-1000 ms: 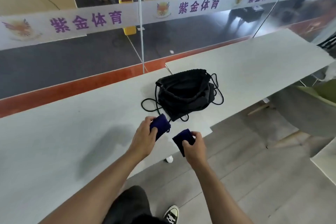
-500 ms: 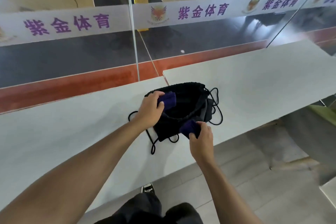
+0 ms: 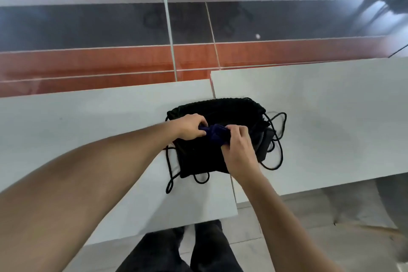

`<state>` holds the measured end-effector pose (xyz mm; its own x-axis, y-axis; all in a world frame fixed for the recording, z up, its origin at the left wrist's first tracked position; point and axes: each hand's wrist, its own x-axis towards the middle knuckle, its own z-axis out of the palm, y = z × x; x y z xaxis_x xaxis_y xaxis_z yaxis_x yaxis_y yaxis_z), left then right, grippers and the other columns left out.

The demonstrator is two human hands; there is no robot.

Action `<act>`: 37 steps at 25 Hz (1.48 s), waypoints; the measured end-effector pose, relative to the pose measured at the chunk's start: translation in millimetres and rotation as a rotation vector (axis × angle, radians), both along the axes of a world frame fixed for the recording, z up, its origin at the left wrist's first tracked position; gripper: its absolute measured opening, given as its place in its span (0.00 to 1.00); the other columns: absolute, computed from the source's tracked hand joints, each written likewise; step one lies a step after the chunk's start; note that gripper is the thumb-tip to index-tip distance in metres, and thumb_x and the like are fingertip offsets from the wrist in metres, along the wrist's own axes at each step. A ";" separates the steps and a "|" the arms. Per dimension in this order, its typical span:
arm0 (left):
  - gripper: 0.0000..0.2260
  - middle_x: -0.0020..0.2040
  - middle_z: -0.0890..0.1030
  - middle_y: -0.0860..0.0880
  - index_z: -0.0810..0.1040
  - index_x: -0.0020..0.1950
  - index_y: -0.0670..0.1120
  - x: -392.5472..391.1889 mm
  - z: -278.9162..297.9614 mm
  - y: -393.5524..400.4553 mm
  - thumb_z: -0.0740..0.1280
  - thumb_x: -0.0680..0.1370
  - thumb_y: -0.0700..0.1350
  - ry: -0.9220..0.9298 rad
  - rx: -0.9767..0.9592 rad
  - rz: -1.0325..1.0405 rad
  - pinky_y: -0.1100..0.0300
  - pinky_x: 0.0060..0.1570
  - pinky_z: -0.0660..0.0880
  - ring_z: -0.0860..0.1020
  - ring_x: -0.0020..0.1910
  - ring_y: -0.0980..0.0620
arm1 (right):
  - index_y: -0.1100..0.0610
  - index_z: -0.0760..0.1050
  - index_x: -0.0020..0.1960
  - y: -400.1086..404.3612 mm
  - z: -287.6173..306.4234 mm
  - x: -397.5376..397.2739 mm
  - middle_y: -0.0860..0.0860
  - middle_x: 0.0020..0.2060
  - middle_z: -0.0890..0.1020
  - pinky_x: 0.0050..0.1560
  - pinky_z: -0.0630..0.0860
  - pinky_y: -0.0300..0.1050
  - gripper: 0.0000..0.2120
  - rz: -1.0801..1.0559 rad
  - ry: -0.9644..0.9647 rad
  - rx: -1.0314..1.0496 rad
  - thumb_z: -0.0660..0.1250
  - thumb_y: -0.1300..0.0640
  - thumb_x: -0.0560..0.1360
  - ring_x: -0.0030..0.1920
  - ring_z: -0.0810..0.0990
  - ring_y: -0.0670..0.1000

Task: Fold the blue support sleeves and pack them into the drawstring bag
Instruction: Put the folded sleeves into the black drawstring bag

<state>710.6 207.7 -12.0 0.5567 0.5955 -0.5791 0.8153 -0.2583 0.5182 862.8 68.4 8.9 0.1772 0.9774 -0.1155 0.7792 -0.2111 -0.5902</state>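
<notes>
Dark blue support sleeves (image 3: 217, 135) bunched together in one soft wad, over the black drawstring bag (image 3: 205, 161), gripped from both sides: left hand (image 3: 191, 127) on the left end, right hand (image 3: 237, 147) on the right and lower part. Can't tell the separate sleeves or their folds apart. Bag lies slumped on the white table (image 3: 88, 121), across the seam between two tabletops, ribbed mouth at the far edge. Black cords (image 3: 278, 139) loop loose on the right and trail off the near left corner.
</notes>
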 end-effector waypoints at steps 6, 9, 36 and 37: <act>0.15 0.62 0.79 0.48 0.75 0.67 0.49 2.2 -28.5 0.1 0.66 0.80 0.46 0.036 -0.021 0.163 0.52 0.62 0.73 0.77 0.60 0.47 | 0.54 0.65 0.68 43.2 -29.5 16.5 0.55 0.56 0.71 0.41 0.74 0.52 0.15 0.369 -0.164 -0.293 0.58 0.52 0.83 0.41 0.76 0.58; 0.16 0.64 0.78 0.48 0.73 0.68 0.49 0.7 -39.0 -2.0 0.65 0.80 0.45 0.055 0.022 0.204 0.49 0.64 0.72 0.76 0.63 0.46 | 0.49 0.63 0.70 46.7 -40.5 24.6 0.54 0.56 0.70 0.39 0.77 0.55 0.16 0.432 -0.116 -0.327 0.57 0.50 0.84 0.37 0.77 0.59; 0.12 0.60 0.77 0.51 0.77 0.63 0.50 -16.4 11.3 -61.7 0.61 0.81 0.42 -0.043 0.490 0.544 0.55 0.56 0.72 0.71 0.60 0.49 | 0.54 0.75 0.59 55.2 -28.1 -24.7 0.53 0.52 0.79 0.53 0.74 0.53 0.10 0.297 -0.161 -0.005 0.62 0.54 0.80 0.51 0.77 0.57; 0.11 0.59 0.78 0.51 0.77 0.61 0.50 -27.8 20.3 -69.8 0.62 0.80 0.42 -0.056 0.520 0.587 0.54 0.57 0.72 0.72 0.59 0.48 | 0.54 0.75 0.61 59.5 -21.1 -35.1 0.53 0.53 0.80 0.53 0.74 0.53 0.12 0.317 -0.147 0.021 0.62 0.54 0.80 0.53 0.76 0.57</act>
